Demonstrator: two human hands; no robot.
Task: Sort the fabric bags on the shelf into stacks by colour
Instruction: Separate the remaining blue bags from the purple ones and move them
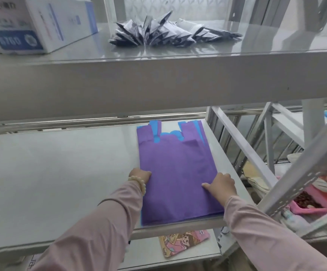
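Note:
A purple fabric bag [176, 173] lies flat on top of a pile at the right end of the middle shelf [61, 173]. Blue bags [156, 132] peek out from under it at the far end near the handles. My left hand [140, 176] grips the pile's left edge, fingers tucked under the fabric. My right hand [220, 185] holds the right edge, thumb pressed on the purple bag and fingers hidden beneath the edge.
The upper shelf carries a white and blue cardboard box [31, 24] at left and a fan of dark packets [168, 30] in the middle. A cartoon-print pouch [184, 242] lies on the lower shelf. A slanted metal rack brace [305, 169] stands at right over pink clutter.

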